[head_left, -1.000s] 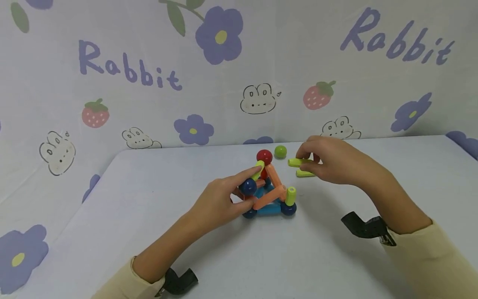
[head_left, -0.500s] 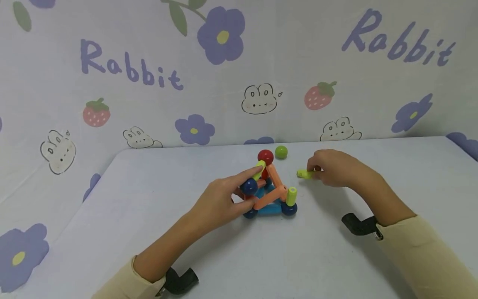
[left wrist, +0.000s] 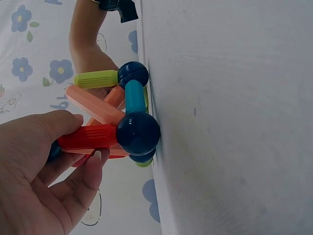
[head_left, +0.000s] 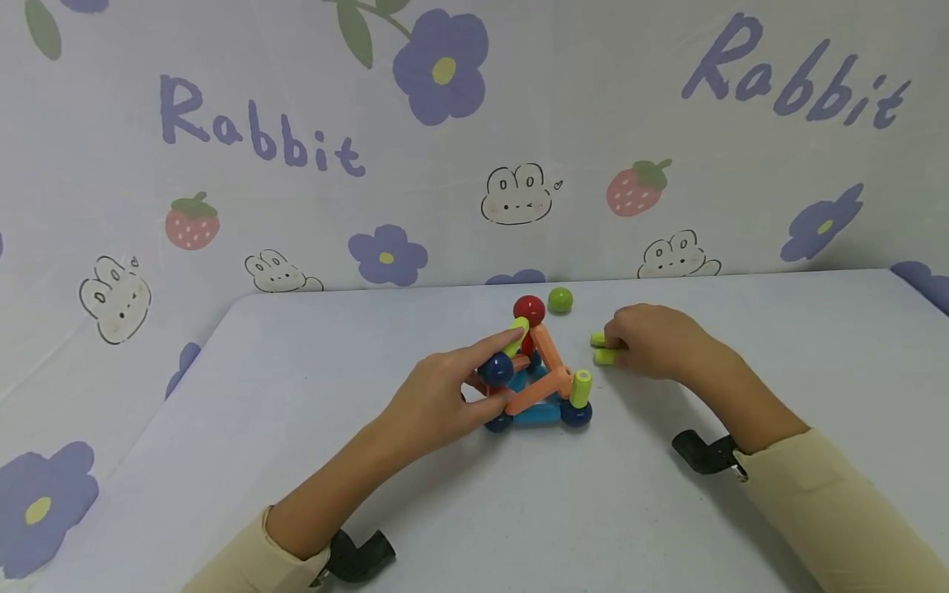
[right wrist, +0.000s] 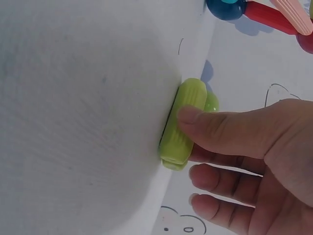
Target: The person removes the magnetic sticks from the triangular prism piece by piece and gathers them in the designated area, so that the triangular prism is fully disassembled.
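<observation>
My left hand [head_left: 437, 395] steadies a toy frame of magnetic sticks and balls. In the left wrist view its thumb and fingers pinch a red stick [left wrist: 88, 137] above a dark blue ball [left wrist: 138, 133]. Orange sticks [head_left: 537, 393], blue base sticks [head_left: 537, 414] and a red ball [head_left: 530, 310] form the frame. One yellow-green stick [head_left: 582, 389] stands on its right corner ball. My right hand [head_left: 660, 342] is low over two yellow-green sticks lying side by side. The right wrist view shows its thumb and fingers pinching a yellow-green stick [right wrist: 175, 142] at the tabletop.
A loose green ball [head_left: 560, 300] lies behind the frame, near the table's back edge. The white tabletop [head_left: 311, 428] meets a patterned cloth [head_left: 296, 206] at the back. Black wrist mounts [head_left: 362, 557] stick out from both cuffs.
The right hand has lowered its yellow-green stick to the table beside the other one. Both sticks now show side by side left of its fingers. The left hand and frame stay put.
</observation>
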The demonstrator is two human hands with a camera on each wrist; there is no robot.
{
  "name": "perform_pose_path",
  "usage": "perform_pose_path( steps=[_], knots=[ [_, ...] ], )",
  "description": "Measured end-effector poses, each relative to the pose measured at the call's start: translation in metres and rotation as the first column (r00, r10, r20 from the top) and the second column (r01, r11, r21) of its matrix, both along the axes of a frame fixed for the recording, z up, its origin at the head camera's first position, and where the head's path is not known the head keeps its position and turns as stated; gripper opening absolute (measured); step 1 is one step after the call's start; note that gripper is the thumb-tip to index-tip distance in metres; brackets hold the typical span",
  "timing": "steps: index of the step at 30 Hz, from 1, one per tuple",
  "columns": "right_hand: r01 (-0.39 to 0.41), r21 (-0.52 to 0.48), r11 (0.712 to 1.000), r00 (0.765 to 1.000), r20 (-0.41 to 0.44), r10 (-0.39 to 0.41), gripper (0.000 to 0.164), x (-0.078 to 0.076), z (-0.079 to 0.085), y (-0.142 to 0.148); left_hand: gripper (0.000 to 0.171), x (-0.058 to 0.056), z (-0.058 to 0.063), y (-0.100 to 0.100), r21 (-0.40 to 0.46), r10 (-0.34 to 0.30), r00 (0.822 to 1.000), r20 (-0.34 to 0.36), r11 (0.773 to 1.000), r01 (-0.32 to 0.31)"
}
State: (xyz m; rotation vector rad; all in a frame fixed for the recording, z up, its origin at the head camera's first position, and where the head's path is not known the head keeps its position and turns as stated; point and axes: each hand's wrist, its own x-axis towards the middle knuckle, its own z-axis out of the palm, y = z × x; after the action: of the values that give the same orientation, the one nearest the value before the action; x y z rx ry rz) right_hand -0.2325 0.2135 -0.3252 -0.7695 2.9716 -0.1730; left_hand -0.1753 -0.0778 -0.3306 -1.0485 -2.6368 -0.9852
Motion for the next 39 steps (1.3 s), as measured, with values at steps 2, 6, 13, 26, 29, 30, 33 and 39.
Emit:
perform_pose_path(
  steps=[2,6,13,26,29,30,33,39],
  knots=[
    [0.004,-0.003,1.000,1.000,-0.015,-0.004,0.005,0.000,0.000,0.000,0.070,0.000,0.000,0.000,-0.001,0.001,1.000,-0.001,1.000,-0.001],
    [0.016,-0.017,1.000,0.999,-0.043,-0.016,0.009,0.001,-0.001,0.000,0.070,0.000,0.000,0.000,0.000,-0.002,1.000,-0.009,1.000,0.002],
    [0.049,-0.029,0.998,0.997,-0.052,-0.051,0.010,-0.001,-0.001,0.001,0.070,0.000,-0.001,0.000,0.007,-0.008,1.000,-0.015,1.000,0.008],
    [0.009,-0.136,0.991,0.996,0.090,0.003,0.011,0.006,0.023,0.006,0.070,0.000,0.000,0.000,0.005,-0.003,1.000,-0.018,1.000,0.004],
    [-0.069,-0.229,0.971,0.972,0.203,0.117,0.018,0.015,0.036,0.005,0.070,0.001,0.001,0.000,0.007,-0.004,1.000,-0.019,1.000,0.004],
    [-0.092,-0.257,0.962,0.959,0.238,0.156,0.021,0.019,0.040,0.004,0.070,0.001,0.001,-0.001,0.008,-0.005,1.000,-0.019,1.000,0.005],
    [-0.145,-0.314,0.938,0.919,0.308,0.245,0.026,0.027,0.046,-0.004,0.070,0.000,0.001,-0.001,0.010,-0.006,1.000,-0.018,1.000,0.006],
    [-0.209,-0.336,0.918,0.907,0.285,0.310,0.009,0.034,0.045,-0.015,0.071,-0.001,-0.001,-0.001,0.024,-0.023,1.000,-0.011,0.999,0.023]
  ],
)
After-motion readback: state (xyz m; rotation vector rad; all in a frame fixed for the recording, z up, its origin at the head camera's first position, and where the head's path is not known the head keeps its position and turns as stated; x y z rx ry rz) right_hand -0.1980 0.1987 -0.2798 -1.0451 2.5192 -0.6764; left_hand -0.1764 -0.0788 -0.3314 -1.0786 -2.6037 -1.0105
